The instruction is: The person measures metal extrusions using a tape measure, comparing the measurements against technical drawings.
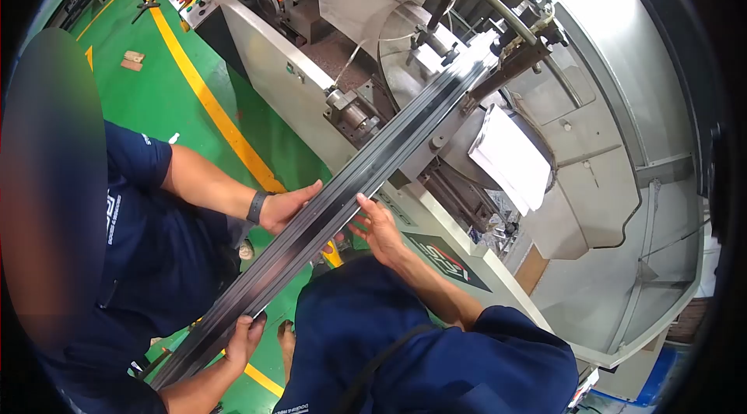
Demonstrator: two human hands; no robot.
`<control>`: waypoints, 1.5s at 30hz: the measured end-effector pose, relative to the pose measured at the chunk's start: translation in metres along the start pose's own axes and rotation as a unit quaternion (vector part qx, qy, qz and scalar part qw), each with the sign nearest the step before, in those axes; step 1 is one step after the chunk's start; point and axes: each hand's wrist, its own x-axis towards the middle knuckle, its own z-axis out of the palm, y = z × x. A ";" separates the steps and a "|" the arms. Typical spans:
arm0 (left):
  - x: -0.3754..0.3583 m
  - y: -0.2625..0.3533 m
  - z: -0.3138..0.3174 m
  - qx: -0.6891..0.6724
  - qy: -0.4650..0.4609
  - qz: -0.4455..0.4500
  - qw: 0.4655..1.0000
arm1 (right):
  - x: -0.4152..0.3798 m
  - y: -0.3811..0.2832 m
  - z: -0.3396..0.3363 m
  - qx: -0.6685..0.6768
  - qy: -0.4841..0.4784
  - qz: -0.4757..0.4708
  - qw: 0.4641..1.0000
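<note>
Two people [428, 352], three clearly visible hands [383, 236], one long profile [311, 219], one wristband [257, 207], one control panel [193, 6].

Yellow line [192, 71] — on green floor [148, 99]

- dark rectangular sign with a red swirl [446, 261], on the pale metal machine: large pale lettering, too distorted to read surely.
- dark navy short-sleeved shirt [475, 367] at the bottom: small white print, seemingly "doors &", the rest unclear.
</note>
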 end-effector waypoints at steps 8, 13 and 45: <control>0.022 0.007 -0.007 -0.172 0.039 -0.038 0.984 | 0.000 -0.010 0.009 0.004 -0.015 0.002 1.000; 0.026 -0.009 -0.007 -0.220 0.051 -0.077 0.971 | 0.008 -0.020 0.008 0.072 -0.028 0.037 0.996; 0.056 -0.019 0.003 0.664 -0.057 0.091 0.740 | 0.033 -0.003 -0.003 0.121 -0.071 -0.038 0.989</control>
